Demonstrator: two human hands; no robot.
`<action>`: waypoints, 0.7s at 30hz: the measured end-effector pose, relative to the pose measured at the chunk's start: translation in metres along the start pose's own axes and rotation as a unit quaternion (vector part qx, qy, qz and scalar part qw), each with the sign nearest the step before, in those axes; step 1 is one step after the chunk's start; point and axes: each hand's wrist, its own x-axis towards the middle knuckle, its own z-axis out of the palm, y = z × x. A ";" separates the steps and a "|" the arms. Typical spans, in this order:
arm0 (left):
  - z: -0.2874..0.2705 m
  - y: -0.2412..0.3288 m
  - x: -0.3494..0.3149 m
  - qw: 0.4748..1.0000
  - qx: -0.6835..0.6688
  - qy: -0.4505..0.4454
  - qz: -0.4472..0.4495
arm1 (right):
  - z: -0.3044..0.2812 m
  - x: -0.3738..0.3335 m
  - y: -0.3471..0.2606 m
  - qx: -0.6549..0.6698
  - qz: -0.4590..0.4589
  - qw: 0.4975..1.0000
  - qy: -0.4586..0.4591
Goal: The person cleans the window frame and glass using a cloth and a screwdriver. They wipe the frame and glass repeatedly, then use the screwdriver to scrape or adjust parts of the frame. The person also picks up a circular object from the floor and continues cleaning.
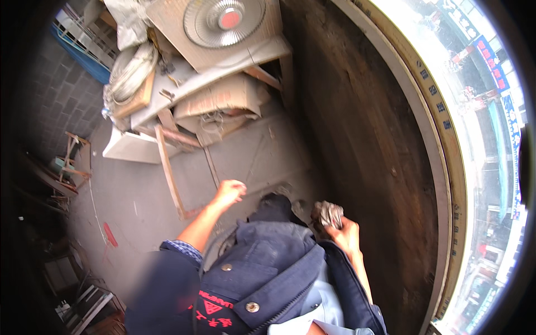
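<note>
My right hand (347,237) grips a crumpled, dirty grey-brown rag (328,214), beside the dark, stained wooden surface (385,162) on the right. The rag bunches out beyond my fingers. My left hand (228,194) hangs in the air over the grey floor (262,151), its fingers curled in and nothing showing in them. Left of that hand a thin wooden frame (170,173) leans down from the table. My dark blue jacket (268,245) fills the lower middle, and a dark shoe (276,207) shows just beyond it.
A table (223,70) ahead bears a round heater (224,21) and a coil of pale cable (131,72). Under it sits a torn cardboard box (215,106). A metal-edged window (446,139) curves along the right. A red object (110,234) and wooden pieces (75,159) lie at left.
</note>
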 end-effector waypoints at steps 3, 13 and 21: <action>-0.024 -0.041 -0.016 0.997 0.005 0.056 -0.053 | -0.006 0.005 -0.004 0.024 0.011 0.999 -0.021; -0.073 -0.077 -0.007 0.986 0.045 0.135 -0.089 | 0.001 0.039 -0.041 0.011 0.026 0.998 -0.053; -0.128 0.011 0.107 0.984 0.046 0.170 0.029 | 0.020 0.107 -0.078 0.042 0.028 0.999 0.010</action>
